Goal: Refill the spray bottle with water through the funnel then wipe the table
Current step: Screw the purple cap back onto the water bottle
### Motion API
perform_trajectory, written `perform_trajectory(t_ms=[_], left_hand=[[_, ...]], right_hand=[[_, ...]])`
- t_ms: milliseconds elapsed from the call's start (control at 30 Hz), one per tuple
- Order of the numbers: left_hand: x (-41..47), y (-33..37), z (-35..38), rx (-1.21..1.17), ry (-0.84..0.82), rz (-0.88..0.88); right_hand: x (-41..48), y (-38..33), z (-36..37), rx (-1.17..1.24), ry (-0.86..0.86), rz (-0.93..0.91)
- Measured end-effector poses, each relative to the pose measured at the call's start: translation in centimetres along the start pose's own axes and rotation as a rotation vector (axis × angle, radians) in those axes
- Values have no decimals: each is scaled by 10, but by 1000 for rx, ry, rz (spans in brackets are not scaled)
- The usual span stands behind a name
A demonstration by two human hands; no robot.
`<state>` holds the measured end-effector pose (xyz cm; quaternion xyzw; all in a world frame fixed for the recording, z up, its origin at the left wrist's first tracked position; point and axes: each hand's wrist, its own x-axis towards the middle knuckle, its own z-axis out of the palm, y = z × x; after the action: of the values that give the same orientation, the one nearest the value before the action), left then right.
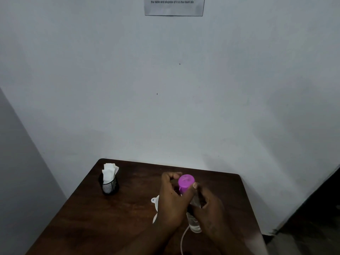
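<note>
Both hands, left hand (172, 201) and right hand (209, 210), hold the pink-capped spray bottle (186, 183) above the table (128, 208).

I count one spray bottle (191, 205), one white funnel (155, 202), one mesh cup (109, 186) of tissues (109, 171), one wall notice (173, 6), and two hands: left (172, 203), right (211, 212).

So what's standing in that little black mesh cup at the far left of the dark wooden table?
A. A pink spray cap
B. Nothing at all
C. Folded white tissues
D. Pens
C: folded white tissues stick up out of the black mesh cup on the dark wooden table, well apart from both hands.
</note>
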<state>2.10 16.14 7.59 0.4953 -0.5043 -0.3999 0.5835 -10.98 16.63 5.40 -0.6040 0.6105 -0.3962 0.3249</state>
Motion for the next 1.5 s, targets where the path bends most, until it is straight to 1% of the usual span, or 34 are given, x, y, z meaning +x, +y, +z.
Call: perform_trajectory(t_ms=[133, 233, 333, 400, 467, 567, 667, 733, 867, 1000, 1067, 1100, 1233, 1333, 1500], left_hand=[[-1, 0, -1, -17, -41, 34], [-3, 3, -1, -84, -17, 51], [-3, 3, -1, -114, -28, 29], [-3, 3, -2, -72, -37, 8], [-3, 3, -3, -34, -6, -11], [-3, 0, -4, -54, 35, -26], [-3, -1, -2, -71, 26, -15], [-4, 0, -2, -50, 19, 4], [-6, 1, -2, -81, -2, 26], [-6, 2, -2, -125, -3, 19], [-6, 2, -2, -82, -16, 0], [-5, 2, -3, -63, -9, -6], [-5, 1, -2, -12, 27, 2], [-4, 0, -2, -15, 12, 12], [-7, 0, -6, 20, -17, 66]], right_hand=[[2, 4, 3, 36, 3, 4], [2, 3, 7, 41, 43, -3], [0, 1, 11, 88, 104, 17], [-2, 0, 7, 34, 46, 0], [-4, 0, 2, -4, -10, 0], [-2, 2, 0, -11, 0, -10], [-3, -1, 2, 3, 10, -36], [-3, -3, 1, 9, 18, -38], [-3, -7, 3, 39, 20, -27], [-2, -6, 11, 115, 144, -25], [-4, -6, 7, 54, 31, -2], [-3, -3, 5, 18, 2, 2], [-2, 0, 3, -31, -10, 21], [-2, 1, 3, -7, -3, 10], [-2, -1, 3, -5, -27, 68]])
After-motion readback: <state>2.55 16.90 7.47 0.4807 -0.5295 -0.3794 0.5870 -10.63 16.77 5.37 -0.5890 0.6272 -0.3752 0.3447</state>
